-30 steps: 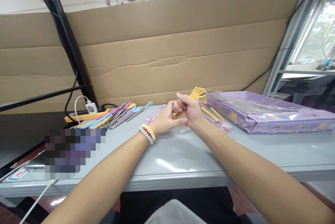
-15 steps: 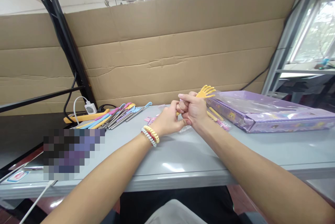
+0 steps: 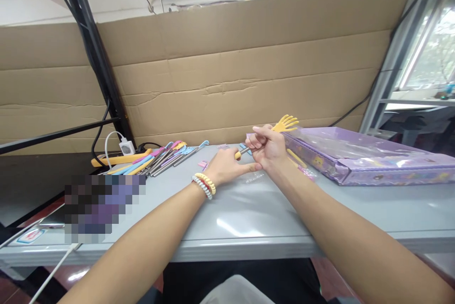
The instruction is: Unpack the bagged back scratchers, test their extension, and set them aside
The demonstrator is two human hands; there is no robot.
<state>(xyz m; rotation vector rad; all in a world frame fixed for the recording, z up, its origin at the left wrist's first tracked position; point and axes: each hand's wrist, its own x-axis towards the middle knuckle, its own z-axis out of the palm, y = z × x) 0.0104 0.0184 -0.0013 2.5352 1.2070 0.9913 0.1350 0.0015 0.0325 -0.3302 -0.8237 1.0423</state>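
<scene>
A yellow hand-shaped back scratcher (image 3: 285,124) spans both of my hands, its spread claw sticking out past the right one. My right hand (image 3: 269,147) is closed around it just below the claw. Curled over the yellow handle end is my left hand (image 3: 224,166), with its thumb stretched toward the right palm. A short piece of metal shaft shows between the two hands. Under and behind them lie pink packets (image 3: 203,165) and clear plastic wrapping (image 3: 253,178), partly hidden.
Several back scratchers (image 3: 161,161) with metal shafts lie in a pile at the left. A purple box (image 3: 373,154) stands at the right, with yellow handles (image 3: 296,158) beside it. A white charger (image 3: 127,146) and a blurred-out patch are at the left. Cardboard (image 3: 227,71) backs the grey table (image 3: 256,214).
My hands have drawn apart slightly, and the metal shaft now shows between them. My right hand and the claw have shifted a little rightward. The whole view has moved slightly.
</scene>
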